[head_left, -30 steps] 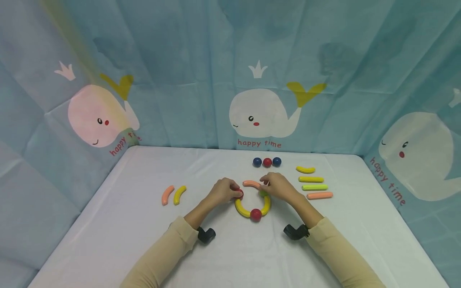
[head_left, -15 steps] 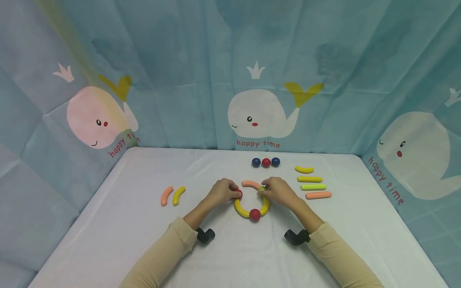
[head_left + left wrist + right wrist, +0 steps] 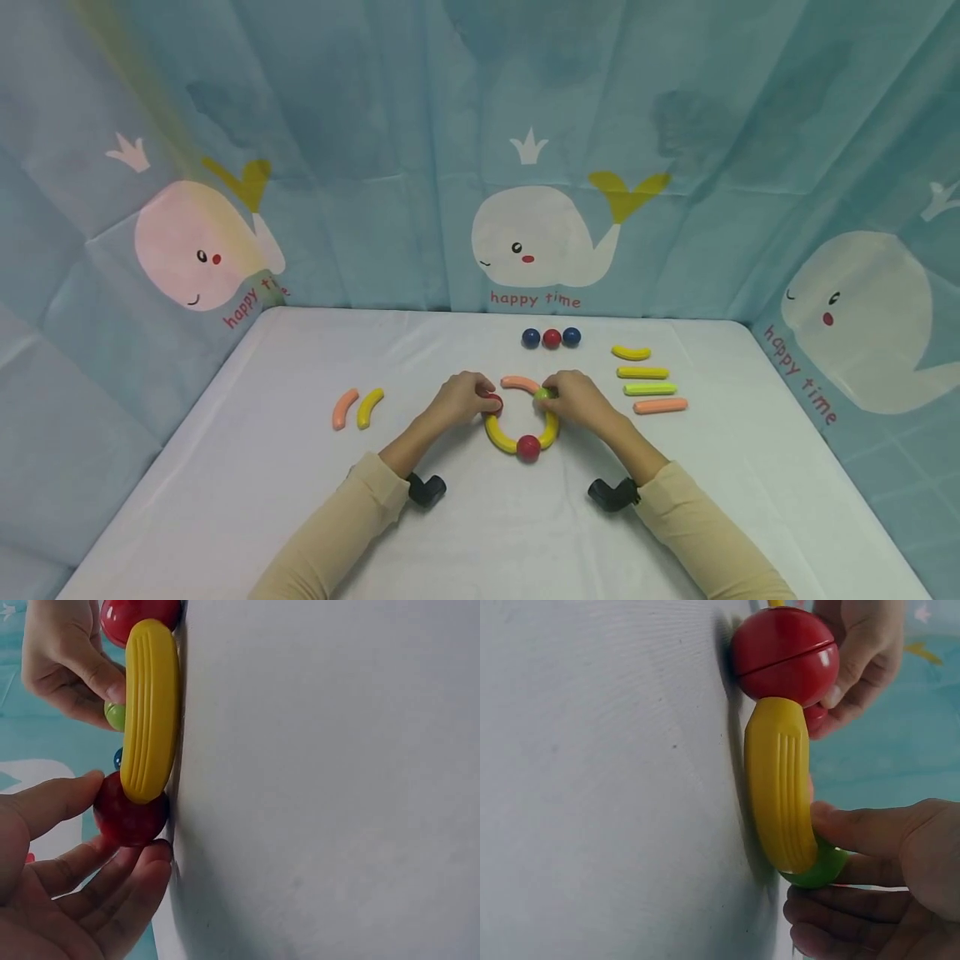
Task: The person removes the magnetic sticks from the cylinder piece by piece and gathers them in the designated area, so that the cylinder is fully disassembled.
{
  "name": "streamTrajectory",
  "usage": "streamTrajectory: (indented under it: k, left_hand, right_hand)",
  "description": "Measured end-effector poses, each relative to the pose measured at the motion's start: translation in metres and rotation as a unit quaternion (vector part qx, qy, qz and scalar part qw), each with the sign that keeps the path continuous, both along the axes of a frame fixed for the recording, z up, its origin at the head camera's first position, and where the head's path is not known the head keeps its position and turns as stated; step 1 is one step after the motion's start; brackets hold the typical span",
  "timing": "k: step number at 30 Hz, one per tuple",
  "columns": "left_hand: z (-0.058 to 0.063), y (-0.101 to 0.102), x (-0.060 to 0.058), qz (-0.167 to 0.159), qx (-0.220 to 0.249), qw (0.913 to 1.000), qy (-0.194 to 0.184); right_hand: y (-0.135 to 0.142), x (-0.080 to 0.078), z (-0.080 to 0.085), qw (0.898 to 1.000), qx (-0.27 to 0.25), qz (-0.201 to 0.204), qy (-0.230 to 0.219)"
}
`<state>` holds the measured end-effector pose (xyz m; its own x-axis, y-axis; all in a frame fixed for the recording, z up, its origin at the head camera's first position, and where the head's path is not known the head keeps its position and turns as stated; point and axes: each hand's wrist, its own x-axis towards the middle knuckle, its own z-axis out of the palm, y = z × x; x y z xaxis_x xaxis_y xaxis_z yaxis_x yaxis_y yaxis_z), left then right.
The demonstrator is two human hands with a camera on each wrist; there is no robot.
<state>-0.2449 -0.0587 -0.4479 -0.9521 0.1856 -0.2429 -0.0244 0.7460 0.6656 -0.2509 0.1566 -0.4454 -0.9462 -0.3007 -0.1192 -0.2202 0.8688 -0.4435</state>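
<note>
L hand (image 3: pixel 461 398): fingers + thumb bent in, had hold of L red ball (image 3: pixel 492 404) on white tbl (image 3: pixel 480 533).
R hand (image 3: pixel 579 398): partly closed, thumb + fingertips gripped green ball (image 3: pixel 543 397).
L yel. curve (image 3: pixel 498 437): ran from L red ball to nr red ball (image 3: pixel 528 448).
R yel. curve (image 3: pixel 550 432): ran from nr red ball to green ball.
Orange curve (image 3: pixel 519 382): lay btwn hands, R end at green ball.
Far balls (image 3: pixel 552 338): blue, red, blue, sat in a row.
Far R: short yel. curve (image 3: pixel 632 353) + 3 straight sticks (image 3: pixel 649 389) lay in rows.
</note>
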Motion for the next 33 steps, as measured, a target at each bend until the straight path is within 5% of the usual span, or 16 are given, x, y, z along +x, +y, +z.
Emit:
streamTrajectory:
  k: [6,16,24,33]
  left_hand:
    - [0.005,-0.003,-0.008,-0.02,-0.018,0.9996,-0.013]
    - [0.018,0.016,-0.036,-0.088,-0.041,0.995,0.023]
    - [0.015,0.039,-0.056,-0.164,-0.091,0.9815,0.035]
    - [0.008,0.052,-0.059,-0.206,-0.133,0.9682,0.049]
  right_hand:
    - [0.0,-0.002,-0.001,1.0,0.0,0.003,-0.002]
    - [0.001,-0.002,0.0,1.0,-0.005,0.007,-0.002]
    - [0.0,-0.003,0.0,1.0,-0.011,0.009,0.002]
    - [0.002,-0.004,-0.002,1.0,-0.012,0.005,0.003]
